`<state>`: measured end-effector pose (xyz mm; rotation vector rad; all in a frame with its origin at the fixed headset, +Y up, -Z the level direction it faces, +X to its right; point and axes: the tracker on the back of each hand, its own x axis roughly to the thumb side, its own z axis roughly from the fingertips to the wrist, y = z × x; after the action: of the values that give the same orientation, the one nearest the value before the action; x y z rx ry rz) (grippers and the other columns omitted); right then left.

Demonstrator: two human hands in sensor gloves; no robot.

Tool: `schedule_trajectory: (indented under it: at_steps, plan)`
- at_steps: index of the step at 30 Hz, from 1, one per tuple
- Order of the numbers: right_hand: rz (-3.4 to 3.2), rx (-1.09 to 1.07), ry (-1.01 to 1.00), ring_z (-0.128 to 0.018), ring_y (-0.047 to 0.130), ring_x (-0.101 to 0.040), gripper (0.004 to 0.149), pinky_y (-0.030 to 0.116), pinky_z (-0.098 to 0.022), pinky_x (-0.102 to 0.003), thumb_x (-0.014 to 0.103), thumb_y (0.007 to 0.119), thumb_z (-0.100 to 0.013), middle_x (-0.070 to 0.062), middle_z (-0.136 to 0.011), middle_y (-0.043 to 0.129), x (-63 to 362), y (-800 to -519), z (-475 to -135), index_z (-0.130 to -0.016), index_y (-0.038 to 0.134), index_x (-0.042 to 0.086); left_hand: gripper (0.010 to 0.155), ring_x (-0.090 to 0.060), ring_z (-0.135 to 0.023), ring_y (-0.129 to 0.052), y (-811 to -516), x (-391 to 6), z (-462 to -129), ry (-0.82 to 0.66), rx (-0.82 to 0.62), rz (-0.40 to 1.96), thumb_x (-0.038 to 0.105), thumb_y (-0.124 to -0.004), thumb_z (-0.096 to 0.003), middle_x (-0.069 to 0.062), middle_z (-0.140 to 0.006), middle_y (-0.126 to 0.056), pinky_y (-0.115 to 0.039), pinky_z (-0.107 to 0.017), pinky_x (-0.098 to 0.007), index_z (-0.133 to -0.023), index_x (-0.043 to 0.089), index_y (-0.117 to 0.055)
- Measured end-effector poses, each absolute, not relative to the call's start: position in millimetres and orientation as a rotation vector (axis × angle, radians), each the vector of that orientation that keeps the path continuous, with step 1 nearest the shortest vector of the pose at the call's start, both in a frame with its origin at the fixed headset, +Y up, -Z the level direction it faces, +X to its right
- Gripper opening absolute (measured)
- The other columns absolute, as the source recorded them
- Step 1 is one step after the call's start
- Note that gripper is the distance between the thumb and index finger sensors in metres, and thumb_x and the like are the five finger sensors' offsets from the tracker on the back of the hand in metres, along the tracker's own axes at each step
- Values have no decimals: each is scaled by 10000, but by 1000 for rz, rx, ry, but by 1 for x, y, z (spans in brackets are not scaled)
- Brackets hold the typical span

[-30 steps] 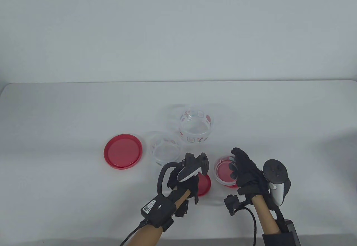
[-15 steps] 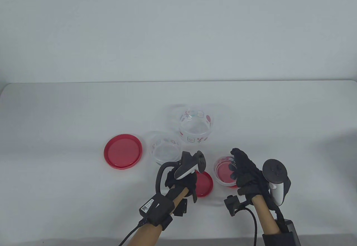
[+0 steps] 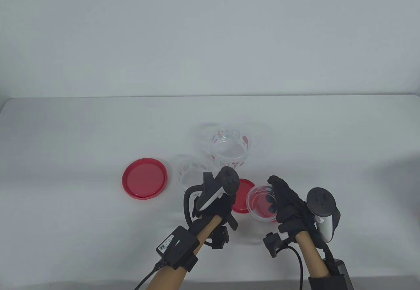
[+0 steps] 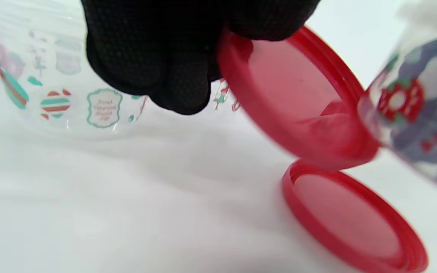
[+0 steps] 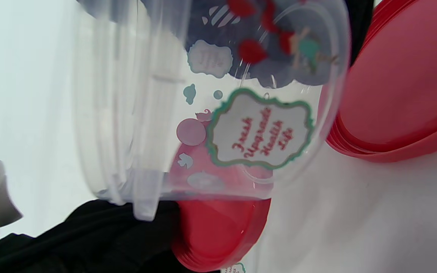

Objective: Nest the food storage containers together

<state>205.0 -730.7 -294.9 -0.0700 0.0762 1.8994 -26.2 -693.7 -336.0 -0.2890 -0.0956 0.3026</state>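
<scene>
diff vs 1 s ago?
Left hand lifted the medium red lid up and away from the person, tilting it. Right hand raised the small clear container off the small red lid. Large red lid and both other containers unchanged.

Small clear plastic container (image 3: 261,203) with printed decals, off the table and tilted, mouth open. Under it lies a small red lid (image 4: 349,218), flat, rim up. Second red lid (image 3: 242,195), mid-size, lifted and tilted, just left of it. Mid-size clear printed container (image 3: 192,176) upright, open, left of centre; largest clear printed container (image 3: 231,148) upright behind it. Large round red lid (image 3: 144,178) flat, rim up, far left.
</scene>
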Motion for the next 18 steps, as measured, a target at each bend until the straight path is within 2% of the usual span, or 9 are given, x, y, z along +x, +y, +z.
schedule_trajectory:
  at_steps: [4, 10, 15, 18]
  plan:
    - [1905, -66, 77, -788, 726, -481, 621, 729, -460, -542, 463, 514, -656, -278, -1028, 655, 204, -732, -294, -1073, 568, 6, 552, -237, -722, -912, -684, -32, -332, -111, -250, 391, 314, -531, -626, -78, -992, -708, -818, -569, -382, -1155, 191, -427]
    - [1925, -78, 92, -786, 727, -482, 617, 729, -459, -543, 457, 515, -656, -278, -1026, 659, 203, -736, -295, -1071, 570, 4, 496, -290, -779, -877, -675, -27, -309, -216, -101, 503, 382, -424, -627, -73, -1014, -662, -788, -597, -423, -1079, 176, -434]
    - [1882, -109, 129, -777, 733, -477, 615, 732, -457, -537, 459, 509, -660, -278, -1022, 661, 202, -740, -296, -1072, 567, 7, 518, -465, -1011, -657, -677, -15, -286, -385, -5, 509, 381, -391, -625, -226, -1177, -382, -649, -707, -552, -1064, 117, -317]
    - [1836, -127, 139, -776, 734, -470, 617, 734, -457, -532, 462, 505, -661, -274, -1023, 659, 202, -743, -295, -1073, 563, 7, 537, -541, -1065, -506, -684, -7, -273, -491, 32, 441, 385, -378, -626, -286, -1190, -208, -572, -731, -611, -1053, 98, -224]
